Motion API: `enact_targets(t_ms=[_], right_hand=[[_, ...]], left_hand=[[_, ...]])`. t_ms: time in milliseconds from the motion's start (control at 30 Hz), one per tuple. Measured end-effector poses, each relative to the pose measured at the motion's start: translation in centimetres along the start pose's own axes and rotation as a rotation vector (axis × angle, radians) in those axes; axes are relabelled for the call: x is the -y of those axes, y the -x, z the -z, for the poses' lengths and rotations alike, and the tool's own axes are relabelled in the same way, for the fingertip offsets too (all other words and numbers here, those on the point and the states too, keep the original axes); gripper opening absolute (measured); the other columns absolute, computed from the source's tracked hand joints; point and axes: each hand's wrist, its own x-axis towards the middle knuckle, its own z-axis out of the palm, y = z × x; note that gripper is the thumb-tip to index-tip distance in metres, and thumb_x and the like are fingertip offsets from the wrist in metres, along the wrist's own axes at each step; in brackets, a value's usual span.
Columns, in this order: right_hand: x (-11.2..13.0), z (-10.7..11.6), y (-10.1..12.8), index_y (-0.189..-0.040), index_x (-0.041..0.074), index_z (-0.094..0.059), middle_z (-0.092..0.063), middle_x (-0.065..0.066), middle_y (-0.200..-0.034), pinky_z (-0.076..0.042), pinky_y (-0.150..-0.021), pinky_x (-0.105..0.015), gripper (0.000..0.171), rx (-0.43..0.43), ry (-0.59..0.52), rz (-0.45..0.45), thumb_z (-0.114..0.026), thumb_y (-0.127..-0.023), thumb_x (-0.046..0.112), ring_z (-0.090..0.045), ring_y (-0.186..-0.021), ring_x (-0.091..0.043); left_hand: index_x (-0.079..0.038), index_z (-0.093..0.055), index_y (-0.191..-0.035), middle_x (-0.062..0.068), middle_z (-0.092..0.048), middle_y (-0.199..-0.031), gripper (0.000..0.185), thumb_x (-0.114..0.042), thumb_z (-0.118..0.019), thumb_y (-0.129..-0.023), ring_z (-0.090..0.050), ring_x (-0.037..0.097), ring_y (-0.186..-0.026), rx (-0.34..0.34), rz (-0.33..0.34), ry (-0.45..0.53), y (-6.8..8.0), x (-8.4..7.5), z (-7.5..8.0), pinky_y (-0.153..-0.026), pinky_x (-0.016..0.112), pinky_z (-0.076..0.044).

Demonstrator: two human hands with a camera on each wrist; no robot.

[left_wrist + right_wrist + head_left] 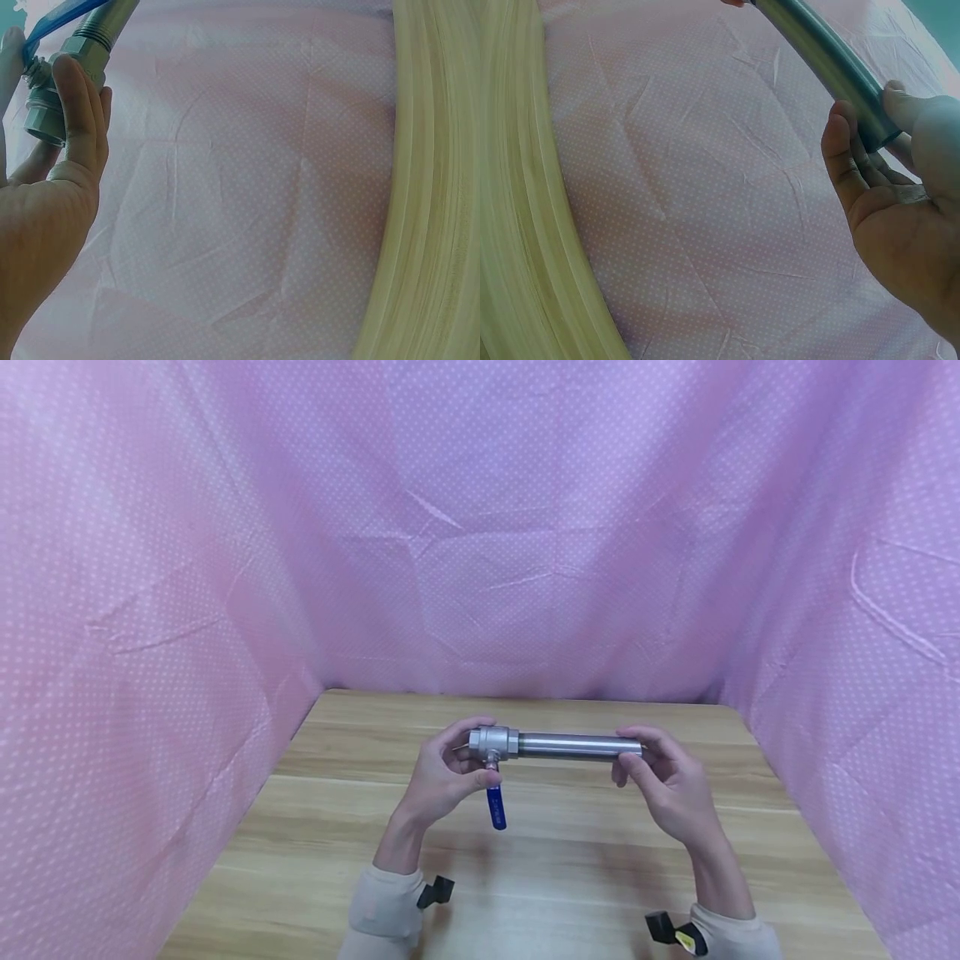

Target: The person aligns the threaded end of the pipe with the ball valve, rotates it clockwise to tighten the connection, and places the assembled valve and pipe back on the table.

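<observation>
A silver ball valve [493,742] with a blue lever handle [496,808] is joined to a smooth steel pipe [570,746]. Both are held level above the wooden table in the head view, the handle pointing toward me. My left hand [442,777] grips the valve at the left end, its thumb by the base of the handle. At the pipe's far right end my right hand [678,785] pinches it between thumb and fingers. Pipe threads [97,31] show where pipe and valve meet in the left wrist view. The pipe's end [880,140] sits among the right fingers.
The wooden table [315,860] lies below both hands. Pink dotted cloth [487,568] hangs around its back and sides. Each forearm wears a light sleeve [386,902] with a small black mount [437,891] on it.
</observation>
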Motion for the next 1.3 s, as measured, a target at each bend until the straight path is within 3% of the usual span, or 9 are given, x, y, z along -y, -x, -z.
enact_targets(t_ms=[200, 400, 567, 700, 867, 1033, 1133, 1300], right_hand=[[-0.12, 0.04, -0.19, -0.140, -0.020, -0.058, -0.077, -0.007, -0.090, -0.062, -0.067, -0.024, 0.038, 0.029, 0.018, -0.024, -0.060, -0.102, -0.024, -0.073, -0.077, -0.015], [-0.07, 0.03, -0.26, -0.137, -0.025, -0.054, -0.079, 0.004, -0.120, -0.065, -0.072, -0.023, 0.041, 0.043, -0.084, -0.038, -0.061, -0.097, -0.030, -0.079, -0.090, -0.009], [-0.23, 0.07, -0.41, -0.135, -0.027, -0.051, -0.074, -0.005, -0.140, -0.069, -0.079, -0.026, 0.044, 0.070, -0.197, 0.027, -0.058, -0.092, -0.037, -0.081, -0.097, -0.013], [-0.37, 0.01, -0.41, -0.133, -0.029, -0.051, -0.073, -0.009, -0.139, -0.069, -0.079, -0.027, 0.044, 0.079, -0.236, 0.067, -0.057, -0.090, -0.040, -0.081, -0.097, -0.015], [-0.20, 0.01, -0.21, -0.130, -0.028, -0.053, -0.073, -0.001, -0.138, -0.068, -0.077, -0.025, 0.042, 0.058, -0.177, 0.040, -0.059, -0.090, -0.039, -0.080, -0.095, -0.011], [0.20, 0.09, -0.16, -0.131, -0.026, -0.056, -0.074, 0.006, -0.135, -0.065, -0.081, -0.019, 0.043, 0.033, -0.085, 0.015, -0.062, -0.090, -0.037, -0.078, -0.104, -0.003], [0.34, 0.10, -0.20, -0.133, -0.024, -0.059, -0.077, 0.011, -0.127, -0.063, -0.081, -0.016, 0.044, 0.022, -0.027, -0.001, -0.065, -0.091, -0.034, -0.075, -0.105, 0.001], [0.18, 0.08, -0.20, -0.132, -0.019, -0.065, -0.077, 0.009, -0.103, -0.060, -0.075, -0.016, 0.040, 0.004, 0.073, -0.001, -0.066, -0.094, -0.029, -0.072, -0.091, 0.000]], left_hand=[[0.005, -0.059, -0.155, 0.016, -0.071, -0.135, 0.085, -0.021, -0.101, -0.086, -0.076, 0.013, -0.102, -0.015, -0.001, 0.002, -0.08, -0.03, 0.15, -0.090, 0.023, -0.067], [0.002, -0.060, -0.154, 0.019, -0.071, -0.135, 0.086, -0.026, -0.102, -0.084, -0.077, 0.013, -0.103, -0.022, 0.014, -0.003, -0.12, -0.06, 0.29, -0.092, 0.023, -0.067], [0.000, -0.061, -0.154, 0.019, -0.071, -0.135, 0.083, -0.026, -0.101, -0.086, -0.077, 0.013, -0.105, -0.015, 0.001, -0.006, -0.18, -0.17, 0.39, -0.092, 0.024, -0.067], [0.002, -0.061, -0.154, 0.019, -0.071, -0.134, 0.082, -0.024, -0.100, -0.087, -0.077, 0.014, -0.104, -0.011, -0.007, -0.004, -0.21, -0.17, 0.48, -0.090, 0.024, -0.067], [0.006, -0.059, -0.154, 0.025, -0.070, -0.137, 0.084, -0.026, -0.100, -0.088, -0.077, 0.014, -0.103, -0.001, -0.006, -0.013, -0.24, -0.18, 0.53, -0.089, 0.024, -0.067], [0.004, -0.061, -0.153, 0.030, -0.068, -0.138, 0.085, -0.029, -0.101, -0.086, -0.077, 0.013, -0.105, 0.003, 0.017, -0.017, -0.28, -0.08, 0.58, -0.089, 0.023, -0.066], [0.002, -0.061, -0.152, 0.032, -0.067, -0.139, 0.084, -0.031, -0.101, -0.086, -0.077, 0.013, -0.106, 0.003, 0.021, -0.019, -0.28, 0.04, 0.66, -0.089, 0.022, -0.066], [0.001, -0.062, -0.152, 0.033, -0.067, -0.139, 0.085, -0.033, -0.102, -0.085, -0.078, 0.013, -0.106, 0.002, 0.014, -0.018, -0.27, 0.07, 0.69, -0.089, 0.022, -0.066]])
